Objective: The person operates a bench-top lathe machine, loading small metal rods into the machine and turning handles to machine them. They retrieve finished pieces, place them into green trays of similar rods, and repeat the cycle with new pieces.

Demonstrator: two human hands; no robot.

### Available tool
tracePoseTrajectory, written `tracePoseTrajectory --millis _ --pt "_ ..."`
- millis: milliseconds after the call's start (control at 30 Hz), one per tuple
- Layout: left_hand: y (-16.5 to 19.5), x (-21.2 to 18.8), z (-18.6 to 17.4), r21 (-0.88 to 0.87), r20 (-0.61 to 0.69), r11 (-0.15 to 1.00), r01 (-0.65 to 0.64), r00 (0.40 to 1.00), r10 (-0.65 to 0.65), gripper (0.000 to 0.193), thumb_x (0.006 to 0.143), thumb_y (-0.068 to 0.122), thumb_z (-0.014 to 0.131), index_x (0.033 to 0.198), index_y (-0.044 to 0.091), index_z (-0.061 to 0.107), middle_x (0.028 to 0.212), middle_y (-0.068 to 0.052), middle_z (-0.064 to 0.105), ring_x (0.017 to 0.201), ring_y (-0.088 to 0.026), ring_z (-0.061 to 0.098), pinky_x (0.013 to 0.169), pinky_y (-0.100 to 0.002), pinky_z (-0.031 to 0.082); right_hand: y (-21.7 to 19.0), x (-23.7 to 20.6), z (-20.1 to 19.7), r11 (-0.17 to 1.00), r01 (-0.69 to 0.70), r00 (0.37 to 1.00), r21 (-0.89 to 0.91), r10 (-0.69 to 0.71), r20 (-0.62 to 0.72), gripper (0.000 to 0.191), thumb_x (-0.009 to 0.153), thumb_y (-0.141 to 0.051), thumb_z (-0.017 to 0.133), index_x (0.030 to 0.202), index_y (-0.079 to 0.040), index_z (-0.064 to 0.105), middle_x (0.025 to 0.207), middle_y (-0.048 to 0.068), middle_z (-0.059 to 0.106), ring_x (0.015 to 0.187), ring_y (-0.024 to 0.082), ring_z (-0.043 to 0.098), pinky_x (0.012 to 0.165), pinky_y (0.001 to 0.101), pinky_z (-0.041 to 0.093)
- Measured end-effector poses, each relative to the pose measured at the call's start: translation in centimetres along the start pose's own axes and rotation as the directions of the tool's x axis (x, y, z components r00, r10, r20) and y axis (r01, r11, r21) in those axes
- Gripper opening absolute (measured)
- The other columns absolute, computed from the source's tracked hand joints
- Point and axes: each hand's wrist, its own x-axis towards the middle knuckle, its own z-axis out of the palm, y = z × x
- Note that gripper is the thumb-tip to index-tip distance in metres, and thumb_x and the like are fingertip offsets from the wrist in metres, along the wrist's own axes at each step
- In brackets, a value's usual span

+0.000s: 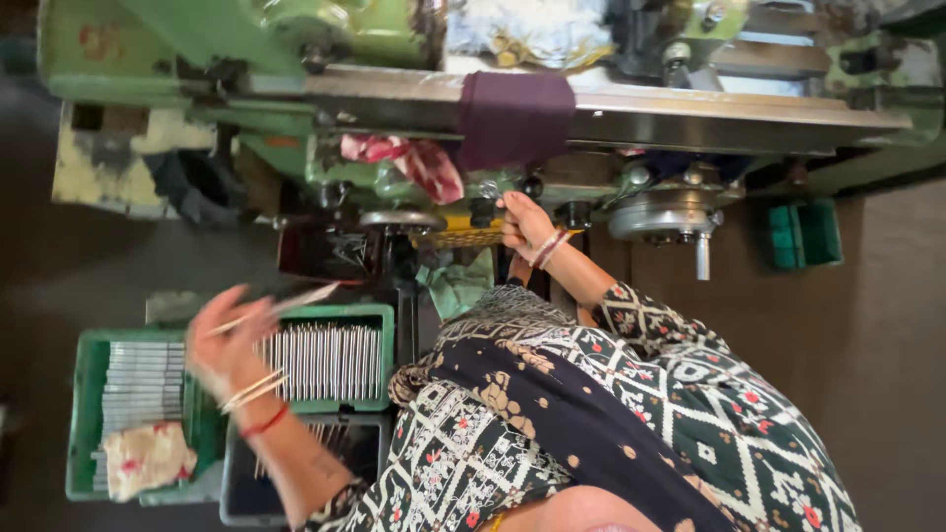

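Note:
My left hand is raised over a green tray of thin metal rods. It pinches one thin metal rod that points right, and the hand is blurred. My right hand reaches forward to the green machine. Its fingers curl around a small handle beside a black knob and a yellow mesh part. Both wrists wear bangles. My patterned dark sleeves and scarf fill the lower right.
A second green crate at the left holds stacked rods and a red-and-white cloth. A dark bin sits below the tray. A purple cloth hangs over the machine's steel rail; a red rag hangs under it. A steel chuck projects at the right.

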Motion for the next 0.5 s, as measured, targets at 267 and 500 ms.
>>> tracePoseTrajectory --millis 267,500 --pt "-4.3 5.4 11.1 -0.241 0.115 0.971 -0.004 0.993 0.033 0.045 0.104 0.01 0.063 0.147 -0.002 0.055 0.088 0.001 0.059 0.065 -0.005 0.051 0.055 -0.019 0.04 -1.0 -1.8 -4.8 0.979 -0.022 0.999 0.204 0.03 -0.032 0.023 0.108 -0.034 0.054 0.099 -0.014 0.056 0.056 -0.005 0.031 0.043 0.008 0.028 0.037 0.024 0.022" --pt "-2.0 -3.6 30.5 -0.214 0.843 0.929 0.3 0.538 0.02 0.067 0.105 0.013 0.059 0.163 0.016 0.026 0.065 -0.001 0.055 0.047 -0.003 0.042 0.041 -0.019 0.031 -0.9 0.1 -0.3 0.989 -0.059 0.995 0.137 0.047 0.091 0.022 0.108 -0.034 0.055 0.101 -0.014 0.058 0.062 -0.004 0.039 0.045 0.007 0.032 0.037 0.0223 0.022"
